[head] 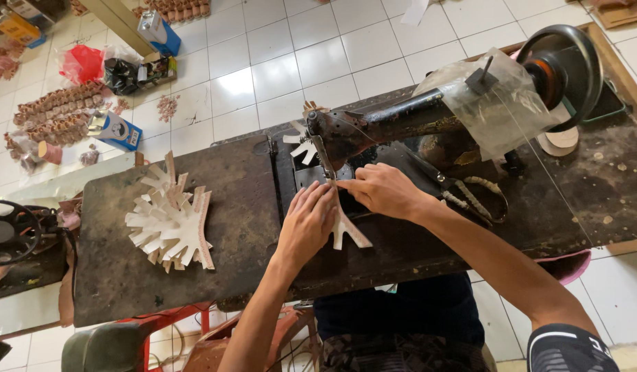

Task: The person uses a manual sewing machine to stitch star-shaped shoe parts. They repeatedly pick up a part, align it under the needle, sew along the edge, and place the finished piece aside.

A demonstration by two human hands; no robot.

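While I look down: old black sewing machine [401, 124] at the table's [126, 275] far edge.
Workpiece: pale cut leather piece [347, 231] at the needle, long axis running toward me, prongs nearest me.
Left hand [306, 224]: I press it flat, fingers extended.
Right hand [382, 190]: fingertips pinch the piece.
Left end: stack of cut pieces [170, 220].

— What lies on the left of the table [112, 275]?
— A fanned stack of pale cut pieces [170, 224], well apart from the machine.

— And by the machine's wheel?
— A clear plastic sheet [501, 110] draped over the arm, and scissors [463, 193] with wrapped handles lying on the table.

— On the floor?
— White tile floor [298, 62]. Two blue boxes [119, 131], a red bag [81, 63], a black bag [120, 74], and rows of small brown pieces [57, 114] near the wall. Another black handwheel [12, 231] shows at far left.
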